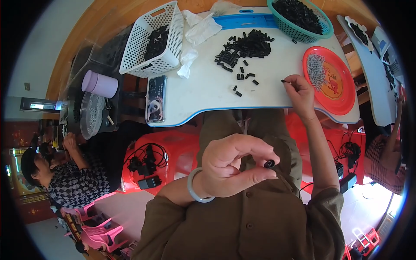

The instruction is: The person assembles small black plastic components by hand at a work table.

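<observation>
Close to my chest, my left hand (236, 167) pinches a small black cylindrical piece (269, 164) between thumb and fingertips. One round end of it, with a hole, faces up toward me. A pale bangle (196, 186) circles that wrist. Over the right part of the white table (190, 97), my right hand (300, 93) has thumb and finger closed on a tiny dark piece (284, 81), too small to name. Just right of it, a red round tray (338, 99) carries a heap of small grey metal parts (317, 69). A pile of black cylindrical pieces (249, 45) lies ahead, several scattered nearer me.
A white perforated basket (173, 47) and a green basket (299, 34), both with black pieces, stand at the far left and far right. A phone (156, 99) lies at the left edge, near crumpled white tissue (201, 30). Another person (80, 184) sits at left.
</observation>
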`<state>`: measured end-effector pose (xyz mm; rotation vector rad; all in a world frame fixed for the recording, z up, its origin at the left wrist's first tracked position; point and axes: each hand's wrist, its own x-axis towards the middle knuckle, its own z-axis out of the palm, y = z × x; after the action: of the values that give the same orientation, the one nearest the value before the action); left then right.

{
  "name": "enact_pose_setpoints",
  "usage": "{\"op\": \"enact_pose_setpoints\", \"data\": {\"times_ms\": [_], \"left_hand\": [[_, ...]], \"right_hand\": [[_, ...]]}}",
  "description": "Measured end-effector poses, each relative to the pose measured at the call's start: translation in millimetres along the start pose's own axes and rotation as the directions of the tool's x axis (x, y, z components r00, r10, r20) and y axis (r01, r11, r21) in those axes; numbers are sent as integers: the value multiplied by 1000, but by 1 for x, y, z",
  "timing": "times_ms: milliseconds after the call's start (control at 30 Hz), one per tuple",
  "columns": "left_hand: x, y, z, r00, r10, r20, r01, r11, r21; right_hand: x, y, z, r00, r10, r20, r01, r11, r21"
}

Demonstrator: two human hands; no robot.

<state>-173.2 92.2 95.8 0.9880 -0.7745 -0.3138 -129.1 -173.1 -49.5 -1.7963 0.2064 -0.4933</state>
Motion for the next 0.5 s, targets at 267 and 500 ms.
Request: {"op": "enact_pose_setpoints", "data": {"times_ms": [267,500], "left_hand": [[-5,-7,-2,996,-25,-87,37,990,138],[-6,-7,0,998,-54,-36,58,988,144]], "right_hand": [[-44,-99,8,977,1,213,-140,754,641],[-64,-151,2,943,-147,299,-149,617,772]]}}
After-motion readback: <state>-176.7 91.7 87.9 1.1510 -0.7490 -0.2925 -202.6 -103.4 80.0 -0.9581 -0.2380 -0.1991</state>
